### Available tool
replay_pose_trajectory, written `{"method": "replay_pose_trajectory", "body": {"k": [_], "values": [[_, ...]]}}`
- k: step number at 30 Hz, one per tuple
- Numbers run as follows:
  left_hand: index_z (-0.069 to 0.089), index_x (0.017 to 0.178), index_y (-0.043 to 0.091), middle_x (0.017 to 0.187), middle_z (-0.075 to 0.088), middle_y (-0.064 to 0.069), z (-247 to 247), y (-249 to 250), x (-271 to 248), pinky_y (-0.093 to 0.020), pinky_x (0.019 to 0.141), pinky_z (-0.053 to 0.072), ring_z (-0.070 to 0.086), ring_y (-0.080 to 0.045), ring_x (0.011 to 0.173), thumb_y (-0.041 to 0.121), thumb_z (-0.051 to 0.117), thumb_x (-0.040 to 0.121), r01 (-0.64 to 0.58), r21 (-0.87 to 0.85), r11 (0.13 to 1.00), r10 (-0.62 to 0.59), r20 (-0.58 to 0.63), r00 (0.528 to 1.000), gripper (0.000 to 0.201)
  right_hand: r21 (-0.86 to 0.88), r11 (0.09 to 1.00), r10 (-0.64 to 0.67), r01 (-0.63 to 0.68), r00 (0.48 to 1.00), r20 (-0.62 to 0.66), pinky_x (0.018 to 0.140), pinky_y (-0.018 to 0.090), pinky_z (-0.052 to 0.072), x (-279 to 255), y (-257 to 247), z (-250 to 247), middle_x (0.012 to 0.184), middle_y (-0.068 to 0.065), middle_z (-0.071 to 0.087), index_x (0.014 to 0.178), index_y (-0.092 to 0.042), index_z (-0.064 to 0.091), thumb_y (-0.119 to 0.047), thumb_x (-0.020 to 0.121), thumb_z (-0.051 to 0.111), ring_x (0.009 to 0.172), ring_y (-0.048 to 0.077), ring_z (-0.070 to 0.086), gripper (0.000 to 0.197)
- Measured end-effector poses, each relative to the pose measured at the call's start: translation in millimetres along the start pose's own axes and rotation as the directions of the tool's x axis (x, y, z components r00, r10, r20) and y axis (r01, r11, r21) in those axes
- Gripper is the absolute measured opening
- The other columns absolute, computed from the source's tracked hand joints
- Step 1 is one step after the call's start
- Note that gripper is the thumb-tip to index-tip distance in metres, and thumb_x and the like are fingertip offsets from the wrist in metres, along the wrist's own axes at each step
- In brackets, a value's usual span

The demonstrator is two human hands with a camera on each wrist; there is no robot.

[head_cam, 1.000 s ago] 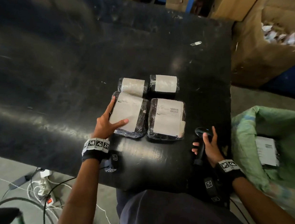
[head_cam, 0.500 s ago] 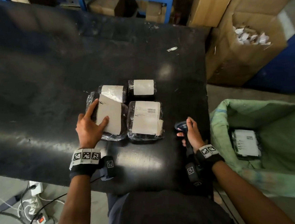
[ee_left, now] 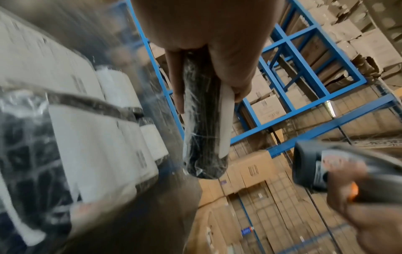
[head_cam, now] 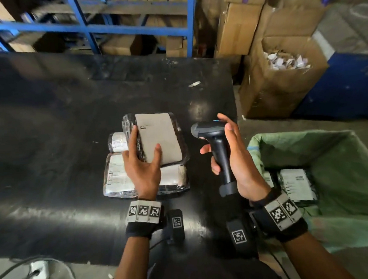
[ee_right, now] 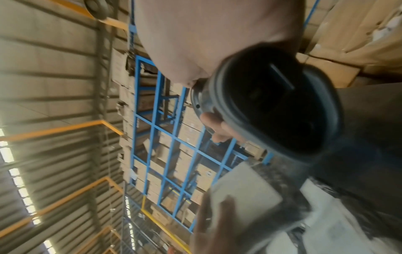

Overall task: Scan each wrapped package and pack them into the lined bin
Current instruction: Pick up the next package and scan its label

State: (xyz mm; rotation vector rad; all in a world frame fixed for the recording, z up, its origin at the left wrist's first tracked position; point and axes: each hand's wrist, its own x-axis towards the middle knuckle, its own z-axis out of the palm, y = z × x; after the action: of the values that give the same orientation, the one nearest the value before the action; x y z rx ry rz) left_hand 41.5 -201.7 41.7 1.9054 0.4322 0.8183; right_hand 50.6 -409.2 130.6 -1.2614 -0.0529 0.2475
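Note:
My left hand (head_cam: pixel 145 146) grips a plastic-wrapped package (head_cam: pixel 160 139) with a blank grey label, lifted above the black table (head_cam: pixel 47 150). In the left wrist view the package (ee_left: pixel 204 130) is edge-on between thumb and fingers. My right hand (head_cam: pixel 223 149) holds a black handheld scanner (head_cam: pixel 208 130) upright just right of it, with its head toward the package. The scanner window (ee_right: pixel 274 106) faces the package (ee_right: pixel 245 189) in the right wrist view. Three more wrapped packages (head_cam: pixel 119 177) lie on the table beneath. The green-lined bin (head_cam: pixel 346 166) at my right holds labelled packages (head_cam: pixel 296 183).
An open cardboard box (head_cam: pixel 284 83) of paper scraps stands beyond the bin, with stacked cartons (head_cam: pixel 235 25) and blue racking (head_cam: pixel 95 31) behind the table. A small white scrap (head_cam: pixel 194 84) lies on the far table. Cables (head_cam: pixel 35 278) trail on the floor at lower left.
My left hand has picked the near-left package up off the table and moved it right. My right hand has raised the scanner from the table's edge up beside it.

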Motion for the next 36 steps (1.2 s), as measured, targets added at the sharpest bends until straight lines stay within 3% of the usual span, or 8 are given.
{"method": "replay_pose_trajectory", "body": {"k": [4, 8, 15, 23, 27, 30, 33, 36], "values": [[0.046, 0.151, 0.032, 0.127, 0.056, -0.001, 24, 10, -23, -0.018, 0.103, 0.041, 0.05, 0.004, 0.106, 0.031, 0.077, 0.085, 0.017, -0.033, 0.999, -0.016, 0.047, 0.999, 0.073, 0.008, 1.0, -0.013, 0.013, 1.0, -0.01, 0.037, 0.024, 0.043, -10, -13, 1, 0.124, 0.019, 0.061, 0.14, -0.034, 0.039, -0.041, 0.103, 0.033, 0.071, 0.018, 0.064, 0.037], [0.048, 0.15, 0.031, 0.123, 0.06, -0.011, 34, 12, -37, 0.0, 0.095, 0.033, 0.053, -0.006, 0.106, 0.043, 0.072, 0.083, 0.004, -0.043, 0.999, 0.0, 0.081, 0.997, 0.073, 0.048, 0.999, -0.012, 0.012, 1.0, 0.0, 0.037, 0.024, 0.043, -16, -16, -1, 0.123, 0.022, 0.06, 0.139, -0.033, 0.04, -0.044, 0.101, 0.035, 0.072, 0.021, 0.062, 0.039], [0.049, 0.149, 0.03, 0.123, 0.059, -0.014, 36, 12, -42, 0.007, 0.091, 0.026, 0.051, -0.01, 0.107, 0.039, 0.074, 0.082, 0.015, -0.019, 1.0, -0.013, 0.09, 0.996, 0.073, 0.089, 0.996, -0.004, 0.0, 0.999, 0.036, 0.039, 0.025, 0.044, -20, -19, -5, 0.121, 0.026, 0.059, 0.138, -0.035, 0.042, -0.049, 0.096, 0.037, 0.074, 0.023, 0.062, 0.044], [0.046, 0.15, 0.035, 0.123, 0.057, -0.007, 27, 1, -40, -0.02, 0.097, 0.04, 0.049, -0.003, 0.103, 0.041, 0.073, 0.082, 0.046, 0.007, 0.999, -0.046, 0.107, 0.993, 0.074, -0.066, 0.984, 0.157, -0.163, 0.984, -0.078, 0.033, 0.021, 0.041, 2, 22, -31, 0.119, 0.017, 0.064, 0.138, -0.033, 0.038, -0.048, 0.098, 0.038, 0.074, 0.025, 0.069, 0.042], [0.047, 0.15, 0.033, 0.118, 0.062, -0.014, 18, -9, -39, -0.016, 0.092, 0.038, 0.043, 0.003, 0.089, 0.029, 0.08, 0.085, 0.071, 0.068, 0.995, -0.076, 0.076, 0.994, 0.074, -0.242, 0.87, 0.368, -0.43, 0.892, -0.264, 0.037, 0.023, 0.038, 12, 84, -68, 0.111, 0.009, 0.067, 0.129, -0.036, 0.041, -0.054, 0.095, 0.047, 0.071, 0.025, 0.069, 0.039], [0.047, 0.15, 0.038, 0.108, 0.059, -0.015, 11, -10, -38, -0.021, 0.094, 0.041, 0.048, -0.007, 0.088, 0.029, 0.081, 0.084, 0.13, 0.087, 0.988, -0.135, 0.049, 0.99, 0.074, -0.335, 0.778, 0.423, -0.531, 0.838, -0.345, 0.04, 0.025, 0.04, 13, 131, -89, 0.089, 0.008, 0.069, 0.128, -0.031, 0.04, -0.056, 0.092, 0.051, 0.065, 0.031, 0.063, 0.045], [0.046, 0.15, 0.038, 0.107, 0.058, -0.011, 5, -11, -39, -0.023, 0.092, 0.043, 0.047, -0.005, 0.086, 0.031, 0.08, 0.084, 0.129, 0.104, 0.986, -0.134, 0.044, 0.99, 0.074, -0.341, 0.756, 0.449, -0.559, 0.822, -0.352, 0.037, 0.024, 0.042, 14, 157, -94, 0.08, 0.011, 0.065, 0.125, -0.032, 0.032, -0.052, 0.096, 0.048, 0.041, 0.022, 0.055, 0.039], [0.046, 0.15, 0.038, 0.111, 0.06, -0.013, 2, -9, -39, -0.021, 0.094, 0.041, 0.046, 0.003, 0.084, 0.029, 0.08, 0.085, 0.134, 0.094, 0.987, -0.139, 0.047, 0.989, 0.074, -0.336, 0.814, 0.371, -0.474, 0.869, -0.326, 0.045, 0.027, 0.05, 19, 178, -95, 0.1, 0.014, 0.062, 0.128, -0.032, 0.023, -0.04, 0.1, 0.046, 0.049, 0.014, 0.059, 0.038]]}}
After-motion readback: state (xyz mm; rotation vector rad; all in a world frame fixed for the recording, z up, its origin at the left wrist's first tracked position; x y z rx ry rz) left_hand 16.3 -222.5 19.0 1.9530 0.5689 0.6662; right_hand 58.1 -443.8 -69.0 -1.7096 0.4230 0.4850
